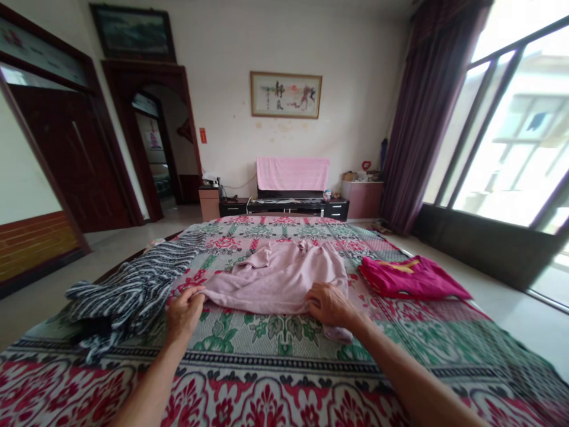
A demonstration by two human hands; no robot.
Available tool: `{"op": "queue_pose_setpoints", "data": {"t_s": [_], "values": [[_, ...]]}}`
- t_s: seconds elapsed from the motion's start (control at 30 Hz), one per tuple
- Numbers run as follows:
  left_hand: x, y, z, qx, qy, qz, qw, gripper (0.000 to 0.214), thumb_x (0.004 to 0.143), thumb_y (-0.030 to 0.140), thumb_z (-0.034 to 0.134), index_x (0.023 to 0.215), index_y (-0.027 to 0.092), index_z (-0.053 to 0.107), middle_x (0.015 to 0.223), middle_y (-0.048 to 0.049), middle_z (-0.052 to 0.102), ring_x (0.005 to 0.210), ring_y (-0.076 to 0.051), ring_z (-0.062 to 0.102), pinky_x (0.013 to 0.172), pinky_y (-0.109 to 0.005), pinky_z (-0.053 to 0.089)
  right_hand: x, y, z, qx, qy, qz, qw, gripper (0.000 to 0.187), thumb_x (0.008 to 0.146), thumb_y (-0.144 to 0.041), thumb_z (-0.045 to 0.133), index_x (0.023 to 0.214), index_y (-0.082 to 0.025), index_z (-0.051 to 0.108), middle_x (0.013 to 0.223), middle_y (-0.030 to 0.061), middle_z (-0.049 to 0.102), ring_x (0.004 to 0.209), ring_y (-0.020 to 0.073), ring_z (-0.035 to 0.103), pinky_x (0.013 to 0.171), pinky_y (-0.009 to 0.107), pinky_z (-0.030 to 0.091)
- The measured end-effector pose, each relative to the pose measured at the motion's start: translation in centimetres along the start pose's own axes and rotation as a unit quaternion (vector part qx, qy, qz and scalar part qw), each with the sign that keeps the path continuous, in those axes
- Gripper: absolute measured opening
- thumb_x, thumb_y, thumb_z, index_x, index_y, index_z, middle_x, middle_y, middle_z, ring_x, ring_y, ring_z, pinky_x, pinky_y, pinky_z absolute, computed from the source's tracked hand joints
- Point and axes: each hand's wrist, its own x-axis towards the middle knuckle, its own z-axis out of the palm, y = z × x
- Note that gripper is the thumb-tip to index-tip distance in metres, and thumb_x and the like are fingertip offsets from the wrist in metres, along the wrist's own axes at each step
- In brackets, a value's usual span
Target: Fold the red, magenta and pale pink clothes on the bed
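Observation:
A pale pink short-sleeved shirt (284, 279) lies spread on the patterned bedspread (267, 391), its collar toward the far side. At its near left corner my left hand (184, 309) pinches the fabric between thumb and fingers. My right hand (328, 301) is closed on the shirt's near edge, further right. A bit of pink cloth sticks out toward me below the right hand. The fingertips of my right hand are partly hidden in the folds.
To the left lies a rumpled black-and-white striped garment (146, 284). A folded magenta garment (413, 277) rests on the right. Beyond the bed stand a low black cabinet (235, 209) and a television draped with a pink cloth (293, 173). A purple curtain (427, 118) hangs beside the window.

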Motion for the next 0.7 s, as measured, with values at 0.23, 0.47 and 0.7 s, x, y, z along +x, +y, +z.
{"op": "queue_pose_setpoints", "data": {"t_s": [0.23,0.47,0.7], "values": [[-0.6,1.2,-0.1,0.082,-0.022,0.041,0.996,0.028,0.070,0.035,0.051,0.086,0.024,0.071,0.072,-0.0015,0.069,0.070,-0.019,0.060,0.062,-0.024,0.042,-0.3,-0.2,1.5,0.083,0.050,-0.034,0.995,0.018,0.073,-0.012,0.050,0.079,-0.016,0.066,0.076,0.0028,0.059,0.071,0.0130,0.053,0.068,0.023,0.038],[-0.6,1.4,0.1,0.079,-0.070,0.063,0.992,0.030,0.070,0.045,0.052,0.082,0.024,0.070,0.083,-0.0029,0.073,0.081,-0.021,0.065,0.067,-0.024,0.045,-0.3,0.4,1.5,0.148,0.060,-0.020,0.987,0.019,0.076,-0.013,0.048,0.076,-0.016,0.067,0.074,0.0024,0.061,0.069,0.0126,0.055,0.066,0.022,0.040],[-0.2,0.7,0.1,0.067,-0.064,0.047,0.995,0.037,0.074,0.050,0.048,0.082,0.022,0.070,0.080,-0.0045,0.072,0.077,-0.020,0.064,0.064,-0.023,0.045,-0.3,0.2,1.3,0.158,0.057,-0.010,0.986,0.020,0.078,-0.015,0.046,0.075,-0.018,0.066,0.075,0.0028,0.063,0.073,0.0143,0.057,0.069,0.023,0.042]]}}
